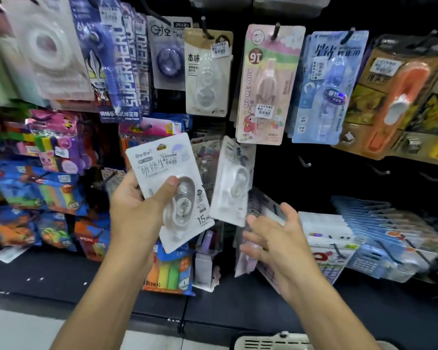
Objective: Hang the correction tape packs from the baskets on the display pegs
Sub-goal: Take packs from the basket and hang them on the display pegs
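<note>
Two bare hands are working in front of a black shop display wall, with pale floor showing at the lower left and a black shelf ledge (pixel 61 276) running across below the goods. Rows of carded packs are hanging from black pegs: a pink My Melody pack (pixel 264 84), a blue pack (pixel 326 89) beside it, an orange one (pixel 400 94) further right. Several bare pegs (pixel 304 161) are sticking out of the dark panel at right. A pale basket rim (pixel 271 342) is peeking in at the bottom edge.

The left hand (pixel 134 208) is gripping a white correction tape pack (pixel 167 188), thumb pressing on its blister, its long axis running upward and tilting slightly left, hang-hole end uppermost. A second white pack (pixel 232 181) is hanging just beside it, tilting to the right. The right hand (pixel 276 238) is spreading open below that pack, holding nothing.
</note>
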